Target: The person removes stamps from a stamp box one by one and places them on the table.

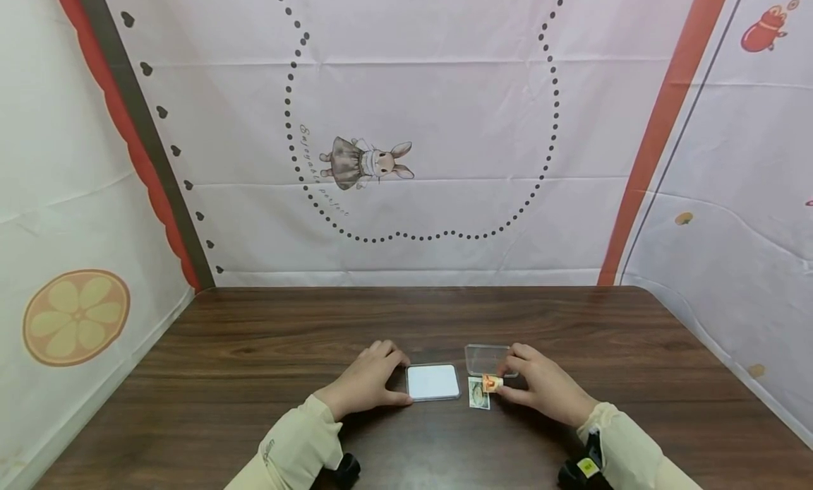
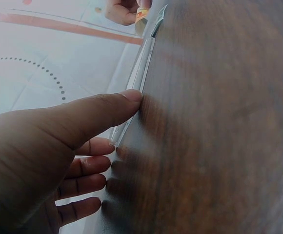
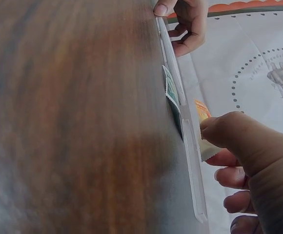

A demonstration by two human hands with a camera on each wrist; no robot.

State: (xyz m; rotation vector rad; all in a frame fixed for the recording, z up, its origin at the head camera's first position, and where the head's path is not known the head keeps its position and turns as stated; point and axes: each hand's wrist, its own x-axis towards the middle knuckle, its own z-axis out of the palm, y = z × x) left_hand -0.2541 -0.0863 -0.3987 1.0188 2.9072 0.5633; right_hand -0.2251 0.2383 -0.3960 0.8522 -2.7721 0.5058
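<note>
A flat clear case with a white face [image 1: 432, 382] lies on the table. My left hand [image 1: 368, 380] holds it by its left side, the thumb [image 2: 129, 97] at the near corner and a fingertip at the far one. To the right of the case, my right hand [image 1: 540, 384] pinches a small orange postage stamp [image 1: 492, 383] with toothed edges between thumb and fingers. A green and cream postage stamp [image 1: 477, 398] lies just below it, lifted a little off the table in the right wrist view. Behind the stamps rests a clear plastic lid [image 1: 484, 356], partly hidden by the right fingers.
The dark wood table [image 1: 286, 320] stretches out on all sides. Printed white cloth [image 1: 444, 123] hangs behind it and along both sides. A black wrist camera [image 1: 574, 470] sits below the right sleeve.
</note>
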